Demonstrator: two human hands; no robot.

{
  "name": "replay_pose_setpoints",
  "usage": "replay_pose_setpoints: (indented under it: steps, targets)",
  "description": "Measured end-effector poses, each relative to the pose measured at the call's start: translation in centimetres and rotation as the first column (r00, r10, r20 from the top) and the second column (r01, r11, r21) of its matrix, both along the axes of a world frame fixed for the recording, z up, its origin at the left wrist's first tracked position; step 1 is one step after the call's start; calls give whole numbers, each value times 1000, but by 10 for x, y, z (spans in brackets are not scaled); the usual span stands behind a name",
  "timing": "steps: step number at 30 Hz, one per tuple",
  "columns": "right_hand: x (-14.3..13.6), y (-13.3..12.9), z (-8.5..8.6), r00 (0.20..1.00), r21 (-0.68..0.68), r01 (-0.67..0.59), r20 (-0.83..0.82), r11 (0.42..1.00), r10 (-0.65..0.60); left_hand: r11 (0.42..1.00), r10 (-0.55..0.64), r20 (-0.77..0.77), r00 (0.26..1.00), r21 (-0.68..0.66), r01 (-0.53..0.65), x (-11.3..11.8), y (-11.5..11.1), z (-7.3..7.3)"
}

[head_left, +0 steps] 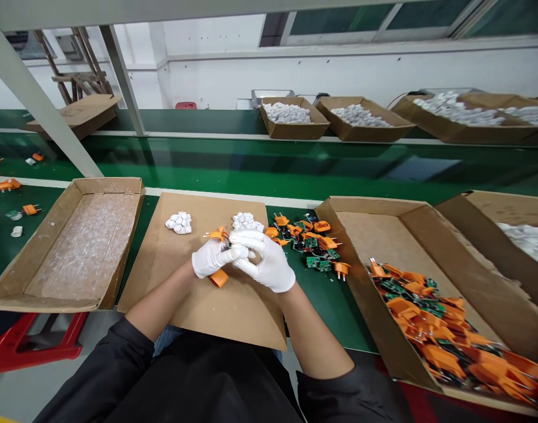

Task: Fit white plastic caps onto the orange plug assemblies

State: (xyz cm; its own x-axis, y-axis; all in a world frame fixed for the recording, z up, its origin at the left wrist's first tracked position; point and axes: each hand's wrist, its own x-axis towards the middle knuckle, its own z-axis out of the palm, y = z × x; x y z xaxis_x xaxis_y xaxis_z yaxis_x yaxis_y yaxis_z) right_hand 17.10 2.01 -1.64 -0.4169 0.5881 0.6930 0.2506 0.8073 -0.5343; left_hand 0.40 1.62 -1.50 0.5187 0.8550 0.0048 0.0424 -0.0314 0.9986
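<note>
A: State of the hands?

B: Left hand closed on an orange plug, prongs pointing left, above the cardboard sheet. Right hand curled in against the left's fingertips; whether it grips anything cannot be told, fingers hide it. Judged: left steadies, freeing right for fine work.

A: Orange sleeve?

B: Just below the left hand; held or lying, unclear.

A: Why this layout?

B: White pieces heaped on the sheet's far part, plug assemblies beside its right edge: presumably for short reaches, near part left for working.
</note>
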Motion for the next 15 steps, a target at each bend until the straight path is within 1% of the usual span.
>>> replay_pose_setpoints:
  steps: [3,5,7,9,11,15]
  targets:
    - [1,1,-1,999,47,20,26,999,-22,1000,-29,58,998,3,29,-2,2,-4]
    - [1,2,-1,997,81,51,46,995,-55,999,-30,105,994,-26,33,-4,4,-7]
    - [0,3,-1,997,131,59,44,990,-65,998,23,119,993,-65,-15,-4,4,-7]
    - [-1,3,-1,998,158,50,22,986,-54,993,99,119,988,-81,-90,-4,4,-6]
    - [0,4,-1,999,124,35,18,992,-37,989,139,135,981,-79,-129,-4,3,-3]
    - [4,2,4,1000,40,-20,1,999,20,991,127,163,978,-63,-118,-3,1,-1]
